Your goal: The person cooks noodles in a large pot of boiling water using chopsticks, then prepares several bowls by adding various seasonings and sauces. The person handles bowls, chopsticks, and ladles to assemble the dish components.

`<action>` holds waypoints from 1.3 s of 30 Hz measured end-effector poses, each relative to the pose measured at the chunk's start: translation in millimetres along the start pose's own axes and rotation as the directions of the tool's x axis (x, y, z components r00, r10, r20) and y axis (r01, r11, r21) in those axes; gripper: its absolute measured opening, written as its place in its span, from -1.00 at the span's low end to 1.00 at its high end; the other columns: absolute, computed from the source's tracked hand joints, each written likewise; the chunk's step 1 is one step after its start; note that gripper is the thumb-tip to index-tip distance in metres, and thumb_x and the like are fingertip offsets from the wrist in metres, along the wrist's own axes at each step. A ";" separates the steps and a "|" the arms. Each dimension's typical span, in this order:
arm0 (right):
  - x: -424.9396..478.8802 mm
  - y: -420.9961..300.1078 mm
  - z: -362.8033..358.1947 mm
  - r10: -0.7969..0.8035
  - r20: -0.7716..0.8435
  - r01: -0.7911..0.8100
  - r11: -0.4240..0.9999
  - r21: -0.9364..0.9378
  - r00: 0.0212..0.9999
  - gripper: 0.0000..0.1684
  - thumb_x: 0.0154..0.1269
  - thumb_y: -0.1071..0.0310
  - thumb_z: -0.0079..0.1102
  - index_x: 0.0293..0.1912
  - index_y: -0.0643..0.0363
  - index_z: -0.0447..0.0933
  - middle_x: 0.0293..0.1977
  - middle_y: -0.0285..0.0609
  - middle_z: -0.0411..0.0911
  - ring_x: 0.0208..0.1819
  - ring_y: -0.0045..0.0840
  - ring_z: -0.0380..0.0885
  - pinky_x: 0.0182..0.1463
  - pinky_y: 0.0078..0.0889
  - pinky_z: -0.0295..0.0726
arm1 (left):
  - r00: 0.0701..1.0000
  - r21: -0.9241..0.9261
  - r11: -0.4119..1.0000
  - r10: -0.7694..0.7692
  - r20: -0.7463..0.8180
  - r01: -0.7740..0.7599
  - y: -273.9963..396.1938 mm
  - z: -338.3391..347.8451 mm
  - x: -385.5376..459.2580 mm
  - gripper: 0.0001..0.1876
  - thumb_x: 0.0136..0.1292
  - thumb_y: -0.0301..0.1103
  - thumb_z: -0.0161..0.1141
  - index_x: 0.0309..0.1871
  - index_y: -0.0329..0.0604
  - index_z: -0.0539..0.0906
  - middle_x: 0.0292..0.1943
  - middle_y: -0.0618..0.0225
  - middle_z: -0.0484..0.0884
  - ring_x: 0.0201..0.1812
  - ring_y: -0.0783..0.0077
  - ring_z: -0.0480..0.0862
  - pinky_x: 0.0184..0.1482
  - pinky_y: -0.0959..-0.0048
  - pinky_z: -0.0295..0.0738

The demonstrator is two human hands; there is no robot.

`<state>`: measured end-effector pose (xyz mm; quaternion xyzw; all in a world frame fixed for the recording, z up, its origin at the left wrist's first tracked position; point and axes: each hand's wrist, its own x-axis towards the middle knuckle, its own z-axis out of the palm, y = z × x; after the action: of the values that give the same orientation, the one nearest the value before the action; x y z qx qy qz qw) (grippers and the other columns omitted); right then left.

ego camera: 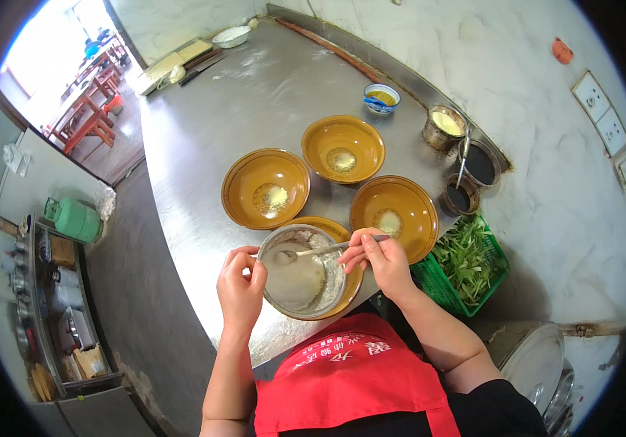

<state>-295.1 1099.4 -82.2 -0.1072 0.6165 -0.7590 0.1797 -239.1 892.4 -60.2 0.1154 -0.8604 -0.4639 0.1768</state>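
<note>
My left hand [243, 284] grips the rim of a round metal container [304, 314] holding greyish-white powder. With my right hand [375, 259] I hold a metal spoon [326, 248] by its handle; its bowl is in the container, at the powder. Beneath the container, partly hidden, is a brown-yellow bowl [354, 284]. Three similar bowls stand around it: one at the left [242, 202], one farther back [318, 136] and one at the right [422, 218]. Each of these three has a small heap of pale powder on its bottom.
On the steel table [198, 142], a small bowl of yellowish liquid [381, 100], a tin of pale contents [441, 131] and two dark-liquid containers [479, 164] [459, 198] stand by the wall. A green basket of cut greens [468, 262] is at right. A knife [201, 70] lies back left.
</note>
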 end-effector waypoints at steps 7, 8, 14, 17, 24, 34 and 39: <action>-4.7 -7.6 -32.3 -0.011 -0.125 0.018 0.998 0.052 0.992 -0.71 0.30 0.23 -0.36 -0.31 0.23 0.29 -0.51 -0.10 0.51 -0.57 -0.62 0.46 -0.47 -0.73 0.29 | 0.998 -0.012 1.000 -0.005 0.055 0.005 12.6 25.5 10.0 -0.86 -0.02 -0.54 0.01 -0.63 -0.38 0.35 -0.33 0.18 0.51 -0.58 0.49 0.46 -0.54 0.59 0.38; -5.4 -8.4 -36.9 0.002 -0.148 0.009 0.997 0.074 0.989 -0.71 0.30 0.23 -0.36 -0.31 0.23 0.29 -0.52 -0.10 0.51 -0.57 -0.61 0.46 -0.47 -0.72 0.30 | 0.998 -0.015 1.000 -0.002 0.059 0.003 13.8 28.4 11.1 -0.86 -0.02 -0.54 0.00 -0.63 -0.38 0.35 -0.33 0.18 0.51 -0.58 0.48 0.46 -0.53 0.59 0.37; -16.2 -20.3 -79.6 0.031 -0.342 0.034 0.983 0.180 0.939 -0.68 0.29 0.13 -0.34 -0.30 0.16 0.29 -0.53 -0.10 0.50 -0.59 -0.60 0.46 -0.50 -0.74 0.28 | 0.999 0.015 1.000 -0.009 0.049 0.009 15.0 35.9 16.6 -0.86 -0.03 -0.54 -0.02 -0.65 -0.38 0.34 -0.37 0.16 0.51 -0.46 0.44 0.47 -0.50 0.58 0.33; -23.0 -19.2 -105.0 -0.079 -0.418 0.155 0.976 0.152 0.905 -0.70 0.29 0.20 -0.33 -0.32 0.22 0.30 -0.53 -0.09 0.49 -0.59 -0.59 0.45 -0.47 -0.67 0.37 | 0.996 0.003 0.998 -0.059 0.060 0.059 22.1 37.1 18.6 -0.84 -0.02 -0.55 -0.05 -0.67 -0.36 0.32 -0.39 0.13 0.48 -0.29 0.43 0.47 -0.44 0.61 0.30; -25.2 -20.6 -123.8 -0.314 -0.382 0.135 0.894 -0.427 0.869 -0.71 0.29 0.30 -0.35 -0.36 0.30 0.31 -0.55 -0.10 0.48 -0.57 -0.60 0.45 -0.46 -0.65 0.40 | 1.000 0.010 1.000 0.007 0.031 -0.007 16.6 40.6 20.6 -0.86 -0.03 -0.55 -0.02 -0.64 -0.39 0.34 -0.35 0.18 0.51 -0.54 0.49 0.44 -0.54 0.61 0.31; -15.3 -30.6 -50.5 -0.115 -0.126 0.123 0.991 0.057 0.985 -0.76 0.30 0.29 -0.35 -0.35 0.25 0.24 -0.55 -0.13 0.47 -0.60 -0.64 0.45 -0.43 -0.72 0.40 | 0.997 -0.012 0.998 0.060 0.040 -0.060 31.7 49.2 20.1 -0.87 -0.05 -0.57 -0.01 -0.64 -0.39 0.33 -0.35 0.19 0.50 -0.57 0.54 0.42 -0.54 0.62 0.34; -5.7 -21.8 -39.1 -0.119 -0.099 0.111 0.990 -0.082 0.988 -0.77 0.29 0.35 -0.36 -0.39 0.26 0.25 -0.55 -0.14 0.47 -0.57 -0.66 0.46 -0.45 -0.69 0.41 | 0.999 -0.036 0.999 0.018 0.050 -0.016 36.1 49.9 17.9 -0.87 -0.06 -0.58 -0.01 -0.65 -0.38 0.33 -0.35 0.18 0.51 -0.54 0.51 0.44 -0.54 0.62 0.34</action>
<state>-307.9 1140.6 -69.1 -0.1096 0.6466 -0.7484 0.0992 -277.3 943.3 -51.7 0.0932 -0.8572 -0.4802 0.1609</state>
